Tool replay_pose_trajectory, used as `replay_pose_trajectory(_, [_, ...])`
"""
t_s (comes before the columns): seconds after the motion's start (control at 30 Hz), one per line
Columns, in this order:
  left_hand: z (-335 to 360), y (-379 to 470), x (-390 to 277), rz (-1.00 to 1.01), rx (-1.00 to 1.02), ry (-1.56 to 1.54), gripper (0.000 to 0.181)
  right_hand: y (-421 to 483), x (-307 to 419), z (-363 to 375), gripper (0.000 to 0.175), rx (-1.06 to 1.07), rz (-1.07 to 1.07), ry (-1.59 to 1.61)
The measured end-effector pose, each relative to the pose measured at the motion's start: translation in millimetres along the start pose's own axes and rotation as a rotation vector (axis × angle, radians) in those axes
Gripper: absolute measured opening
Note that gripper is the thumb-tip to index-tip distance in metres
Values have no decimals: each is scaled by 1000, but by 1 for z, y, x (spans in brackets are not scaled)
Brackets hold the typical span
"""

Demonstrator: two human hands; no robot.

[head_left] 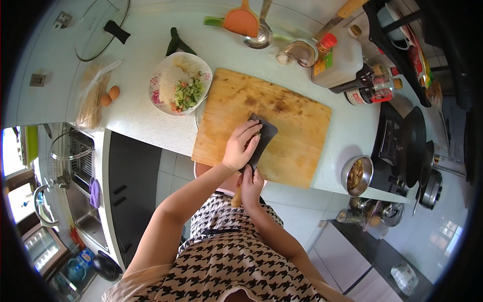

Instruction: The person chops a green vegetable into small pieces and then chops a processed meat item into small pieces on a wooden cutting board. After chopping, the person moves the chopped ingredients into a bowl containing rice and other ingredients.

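My right hand [252,185] grips a cleaver where its wooden handle [236,199] meets the dark blade [264,141]. The blade slants over the wooden cutting board [298,145], its far end away from me. My left hand [241,145] is cupped against the blade's left side. Small bits of chopped food [258,133] show between its thumb and fingers; most are hidden under the palm. Left of the board stands a floral plate [154,81] with white rice [170,87] and diced green and orange-red vegetables [188,94].
Two eggs [110,96] lie beside a bag of noodles [92,100]. A steel bowl of brown chopped food [355,173] sits near the counter's right front edge. Bottles [371,88], a ladle [260,37] and an orange spatula [241,22] line the back. A wok [411,147] is at right.
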State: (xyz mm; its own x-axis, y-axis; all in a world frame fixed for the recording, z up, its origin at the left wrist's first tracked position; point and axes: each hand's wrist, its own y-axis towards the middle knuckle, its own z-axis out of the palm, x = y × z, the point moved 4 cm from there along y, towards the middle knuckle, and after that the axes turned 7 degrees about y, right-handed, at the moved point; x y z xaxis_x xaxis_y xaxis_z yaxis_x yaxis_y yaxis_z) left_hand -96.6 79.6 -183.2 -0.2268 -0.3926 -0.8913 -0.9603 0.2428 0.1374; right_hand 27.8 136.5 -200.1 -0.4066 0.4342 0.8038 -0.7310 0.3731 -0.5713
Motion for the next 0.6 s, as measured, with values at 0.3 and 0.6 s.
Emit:
replay_pose_trajectory(0.3, [-97,68,2,177,-329,304,17,36,56,99,26,244,-67,-120])
replay_pose_trajectory(0.6, [-146,134,41,106,-396,313,13,90,90,168,33,381,-75,-193])
